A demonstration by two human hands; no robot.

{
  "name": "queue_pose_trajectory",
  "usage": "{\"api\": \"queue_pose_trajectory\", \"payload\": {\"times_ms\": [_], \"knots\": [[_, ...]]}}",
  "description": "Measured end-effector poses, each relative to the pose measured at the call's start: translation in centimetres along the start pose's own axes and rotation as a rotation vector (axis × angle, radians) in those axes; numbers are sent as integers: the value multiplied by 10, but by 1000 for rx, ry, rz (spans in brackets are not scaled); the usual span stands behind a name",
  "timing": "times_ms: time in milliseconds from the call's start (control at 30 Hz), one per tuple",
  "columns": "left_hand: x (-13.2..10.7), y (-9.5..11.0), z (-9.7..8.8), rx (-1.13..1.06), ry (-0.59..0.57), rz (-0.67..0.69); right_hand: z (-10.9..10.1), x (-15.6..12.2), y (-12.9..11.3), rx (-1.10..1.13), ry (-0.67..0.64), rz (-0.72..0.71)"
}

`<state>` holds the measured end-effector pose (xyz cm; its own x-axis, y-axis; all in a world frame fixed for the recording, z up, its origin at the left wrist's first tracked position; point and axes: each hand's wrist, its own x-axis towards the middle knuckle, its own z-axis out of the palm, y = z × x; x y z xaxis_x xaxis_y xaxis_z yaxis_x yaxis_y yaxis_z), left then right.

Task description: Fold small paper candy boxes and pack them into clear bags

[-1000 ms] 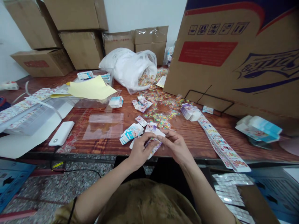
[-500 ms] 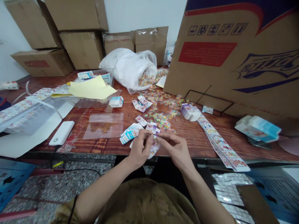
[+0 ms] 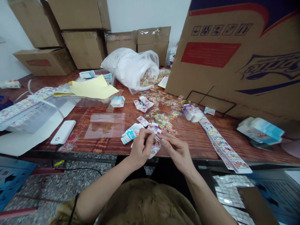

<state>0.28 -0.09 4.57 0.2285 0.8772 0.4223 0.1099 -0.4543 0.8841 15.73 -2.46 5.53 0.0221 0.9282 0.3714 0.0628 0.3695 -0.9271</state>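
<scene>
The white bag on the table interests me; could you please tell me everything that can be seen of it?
The bag lies on its side on the table, in front of the boxes; whether it touches them is unclear. It is white, looks like soft plastic, and is bulging and wrinkled, with faint print toward its left end, too small to read. Its mouth gapes at the right, with a crumpled, partly see-through rim. Small multicoloured pieces lie inside the mouth and spread out from it.

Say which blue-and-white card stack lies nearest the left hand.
The fanned stack beside the left hand; the others lie farther off, near the yellow paper and before the large carton.
</scene>
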Motion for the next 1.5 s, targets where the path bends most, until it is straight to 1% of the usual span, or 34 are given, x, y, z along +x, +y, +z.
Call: {"api": "queue_pose_trajectory", "payload": {"times_ms": [133, 200, 267, 333, 367, 400, 433, 467, 500, 533, 567, 633, 700, 767, 867, 967, 1067, 1167, 1233, 1300, 1367, 1433, 1500], "knots": [[-2, -4, 2, -7, -24, -82, 5, -6, 12, -34, -23, 23], [4, -11, 1, -13, -19, -156, 5, -6, 25, -44, -37, 58], [23, -20, -5, -18, 71, -212, 2, -1, 42, -61, 23, 97], [51, -31, -19, 24, 248, -207, -3, 6, 62, -151, 131, 113], [66, -36, -28, 75, 312, -192, -6, 10, 71, -239, 163, 106], [80, -40, -37, 135, 349, -172, -9, 15, 80, -348, 159, 94], [91, -43, -45, 213, 337, -139, -11, 19, 89, -462, 129, 79], [97, -46, -51, 330, 307, -96, -13, 23, 95, -568, 90, 59], [99, -49, -54, 456, 243, -61, -13, 27, 101, -661, 49, 35], [96, -51, -53, 583, 156, -35, -13, 31, 105, -736, 15, 6], [89, -53, -50, 702, 56, -22, -11, 35, 107, -797, -12, -24], [65, -58, -35, 872, -150, -25, -7, 42, 111, -904, -64, -63], [41, -64, -17, 961, -283, -34, -4, 50, 113, -1007, -143, -43], [22, -69, -3, 1021, -332, -61, -1, 57, 116, -1073, -230, 8], [12, -75, 6, 1060, -325, -70, -2, 67, 122, -1075, -311, 31], [12, -78, 7, 1049, -312, -46, -6, 75, 123, -1044, -313, 5], [14, -78, 6, 1007, -287, -52, -7, 79, 119, -999, -292, -34], [16, -71, 3, 910, -268, -57, -5, 75, 111, -944, -262, -92], [20, -64, 1, 815, -272, -70, -3, 68, 105, -883, -209, -164], [24, -57, -2, 700, -259, -115, -2, 60, 99, -818, -141, -245], [28, -52, -3, 549, -216, -184, -3, 54, 91, -759, -88, -304], [32, -47, -2, 337, -175, -260, -4, 50, 81, -698, -55, -342], [34, -43, 0, 97, -172, -355, -5, 46, 72, -649, -40, -369]]}}
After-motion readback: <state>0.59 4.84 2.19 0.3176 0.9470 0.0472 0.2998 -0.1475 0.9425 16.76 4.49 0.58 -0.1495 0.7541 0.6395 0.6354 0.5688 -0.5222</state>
